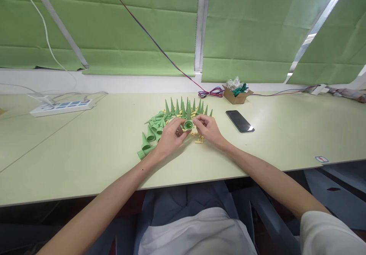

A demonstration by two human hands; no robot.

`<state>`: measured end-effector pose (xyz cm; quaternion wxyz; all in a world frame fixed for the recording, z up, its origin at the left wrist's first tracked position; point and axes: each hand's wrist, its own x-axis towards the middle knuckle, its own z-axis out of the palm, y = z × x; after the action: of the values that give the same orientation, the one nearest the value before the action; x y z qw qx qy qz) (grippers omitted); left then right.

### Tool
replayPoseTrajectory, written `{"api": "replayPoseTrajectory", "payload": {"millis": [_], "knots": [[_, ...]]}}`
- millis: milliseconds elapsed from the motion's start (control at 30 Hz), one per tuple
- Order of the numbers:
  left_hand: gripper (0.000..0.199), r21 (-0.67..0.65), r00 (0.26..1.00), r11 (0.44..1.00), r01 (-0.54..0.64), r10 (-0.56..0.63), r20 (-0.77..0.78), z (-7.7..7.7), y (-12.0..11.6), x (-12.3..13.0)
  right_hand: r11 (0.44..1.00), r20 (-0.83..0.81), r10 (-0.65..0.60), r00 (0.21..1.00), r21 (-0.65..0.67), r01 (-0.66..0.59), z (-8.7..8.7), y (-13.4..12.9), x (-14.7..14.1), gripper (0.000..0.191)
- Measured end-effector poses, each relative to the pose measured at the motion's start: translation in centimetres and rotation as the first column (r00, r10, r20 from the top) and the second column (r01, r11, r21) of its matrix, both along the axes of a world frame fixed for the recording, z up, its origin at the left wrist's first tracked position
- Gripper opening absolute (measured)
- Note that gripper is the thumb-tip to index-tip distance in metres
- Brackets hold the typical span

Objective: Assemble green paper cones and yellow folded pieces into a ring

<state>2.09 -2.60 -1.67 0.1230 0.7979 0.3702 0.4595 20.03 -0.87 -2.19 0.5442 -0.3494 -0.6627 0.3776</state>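
Observation:
My left hand (173, 135) grips a green plastic cone spike (188, 125), its round hollow end turned toward me. Close by on the right side of the cone, my right hand (208, 128) has its thumb and forefinger pinched together; whatever lies between them is too small to make out. Beyond my hands, several green cones (172, 107) stand upright in a curved row. More green cones (151, 133) lie or stand in a loose pile left of my left hand. Small yellow plastic pieces (198, 141) are scattered under and around my right hand.
A black phone (239, 121) lies right of my right hand. Behind it stands a small cardboard box (236, 95) with plastic wrap, beside a bundled red-blue cable (211, 92). A white power strip (63, 107) sits at the far left of the pale table (85, 163).

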Motion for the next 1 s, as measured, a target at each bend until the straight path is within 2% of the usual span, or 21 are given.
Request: {"api": "replayPoseTrajectory", "payload": {"millis": [100, 167, 200, 267, 367, 467, 533, 767, 1000], "knots": [[0.02, -0.139, 0.997, 0.99, 0.02, -0.009, 0.082, 0.5, -0.2, 0.1, 0.999, -0.033, -0.038, 0.999, 0.001, 0.038, 0.0, 0.1, 0.1, 0.041], [0.018, -0.288, 0.983, 0.955, 0.063, -0.01, 0.182, 0.9, -0.4, 0.2, 0.998, -0.041, -0.056, 0.998, 0.006, 0.057, 0.1, 0.1, 0.2, 0.041], [0.02, -0.378, 0.973, 0.919, 0.114, -0.026, 0.229, 1.2, -0.4, 0.2, 0.998, -0.033, -0.066, 0.997, 0.012, 0.067, 0.1, 0.0, 0.2, 0.041], [0.026, -0.512, 0.934, 0.829, 0.223, -0.032, 0.356, 1.6, -0.5, 0.2, 0.996, -0.001, -0.084, 0.996, 0.033, 0.084, 0.2, -0.1, 0.2, 0.041], [0.031, -0.635, 0.832, 0.657, 0.408, 0.019, 0.554, 2.0, -0.4, 0.1, 0.991, 0.06, -0.1, 0.993, 0.093, 0.094, 0.4, -0.4, 0.2, 0.041], [0.029, -0.678, 0.73, 0.477, 0.559, 0.105, 0.675, 2.2, -0.3, 0.1, 0.984, 0.114, -0.109, 0.987, 0.154, 0.091, 0.4, -0.7, 0.2, 0.037], [0.028, -0.682, 0.698, 0.409, 0.606, 0.138, 0.703, 2.3, -0.4, 0.1, 0.98, 0.138, -0.113, 0.984, 0.182, 0.087, 0.3, -0.7, 0.3, 0.034], [0.035, -0.712, 0.703, 0.318, 0.627, 0.163, 0.692, 2.1, -0.4, 0.0, 0.976, 0.178, -0.087, 0.98, 0.211, 0.048, 0.2, -0.7, 0.4, 0.031], [0.024, -0.719, 0.712, 0.257, 0.646, 0.138, 0.689, 1.9, -0.1, -0.3, 0.976, 0.203, -0.053, 0.978, 0.219, 0.008, 0.3, -0.8, 0.4, 0.028]]}}
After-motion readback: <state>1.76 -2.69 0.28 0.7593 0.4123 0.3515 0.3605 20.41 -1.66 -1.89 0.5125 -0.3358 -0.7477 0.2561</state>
